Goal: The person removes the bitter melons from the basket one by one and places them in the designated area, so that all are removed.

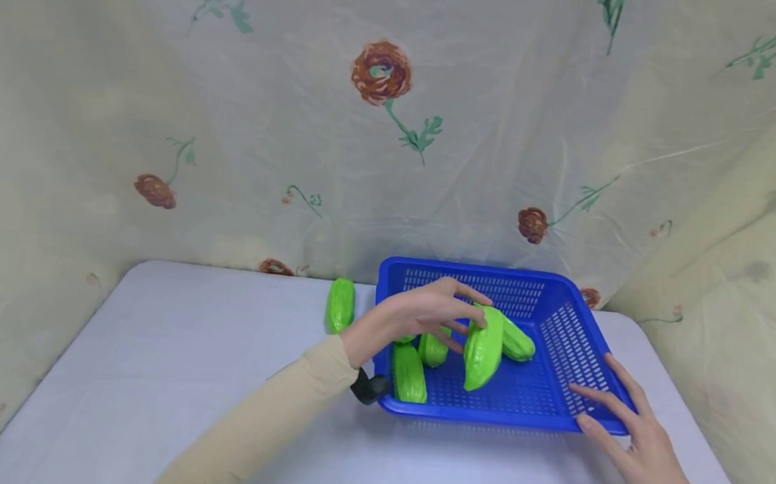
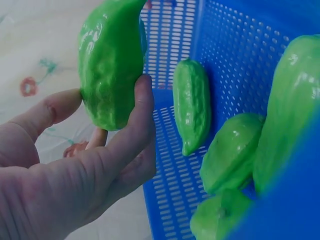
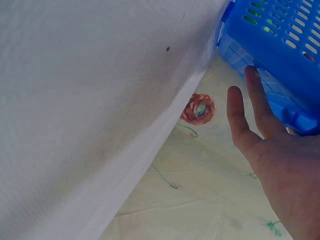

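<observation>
My left hand holds a bright green, bumpy bitter melon over the blue basket, thumb on one side and fingers on the other. In the left wrist view the held melon stands upright, its upper tip cut off by the frame. Several more melons lie in the basket, among them one at the front left and one behind the held melon. My right hand is at the basket's front right corner, its fingers spread and mostly straight against the rim and side.
One bitter melon lies on the white-covered table, left of the basket near the back edge. Behind the table hangs a flowered curtain, which also runs along both sides.
</observation>
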Tool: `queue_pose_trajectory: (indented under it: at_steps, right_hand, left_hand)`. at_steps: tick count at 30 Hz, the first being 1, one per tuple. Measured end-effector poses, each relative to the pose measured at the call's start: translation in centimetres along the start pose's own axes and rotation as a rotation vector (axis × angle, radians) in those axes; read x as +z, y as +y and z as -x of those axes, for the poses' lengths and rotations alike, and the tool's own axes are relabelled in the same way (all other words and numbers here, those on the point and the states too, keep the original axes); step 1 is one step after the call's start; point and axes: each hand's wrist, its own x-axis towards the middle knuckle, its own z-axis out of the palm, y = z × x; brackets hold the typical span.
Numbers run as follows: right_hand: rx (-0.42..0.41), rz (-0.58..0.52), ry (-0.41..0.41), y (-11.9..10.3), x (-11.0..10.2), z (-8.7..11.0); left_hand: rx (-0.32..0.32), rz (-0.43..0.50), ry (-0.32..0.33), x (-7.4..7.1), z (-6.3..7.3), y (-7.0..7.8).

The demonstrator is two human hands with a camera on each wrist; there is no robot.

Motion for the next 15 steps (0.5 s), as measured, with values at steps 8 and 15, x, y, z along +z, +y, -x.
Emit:
queue_pose_trajectory:
  at_steps: [8,15]
  right_hand:
    - [0.021,0.006,-0.021,0.0,-0.1,-0.1]
    - [0.008,-0.005,-0.011,0.2,0.1,0.1]
  left_hand:
    - [0.078,0.037,-0.018,-1.7,1.9,-0.8]
    - [0.101,0.078,0.008,-3.3,3.9,-1.0]
